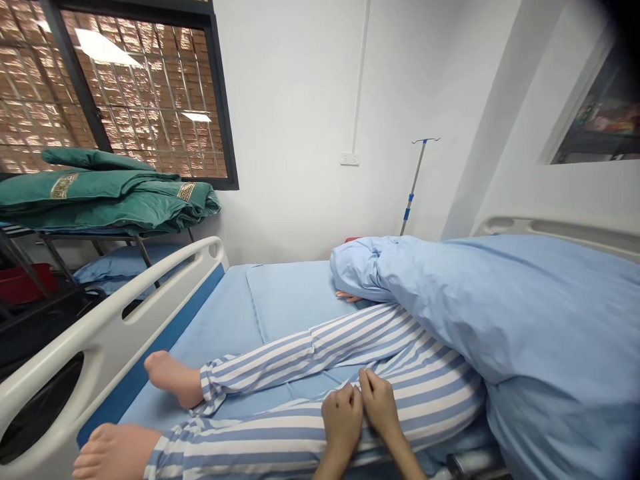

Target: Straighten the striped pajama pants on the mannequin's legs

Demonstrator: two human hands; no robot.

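My left hand [343, 415] and my right hand [379, 400] are side by side over the near thigh of a figure lying on the bed. Both are closed, knuckles up, against blue-and-white striped trousers [260, 437]. Curled fingers hide whatever may be inside them. The figure's smooth, manikin-like feet, one near foot [117, 450] and one far foot [175, 379], point left. A light blue quilt [500, 300] is folded back over the upper body. Fingers of the figure's hand [349, 296] show under its far edge.
A white bed end board [107, 333] rises at the left, and another headboard [575, 230] shows behind the quilt. An IV pole [413, 190] stands beyond the bed. Green folded bedding [110, 197] lies on a frame under the window. A metal rail part [475, 461] is at the near edge.
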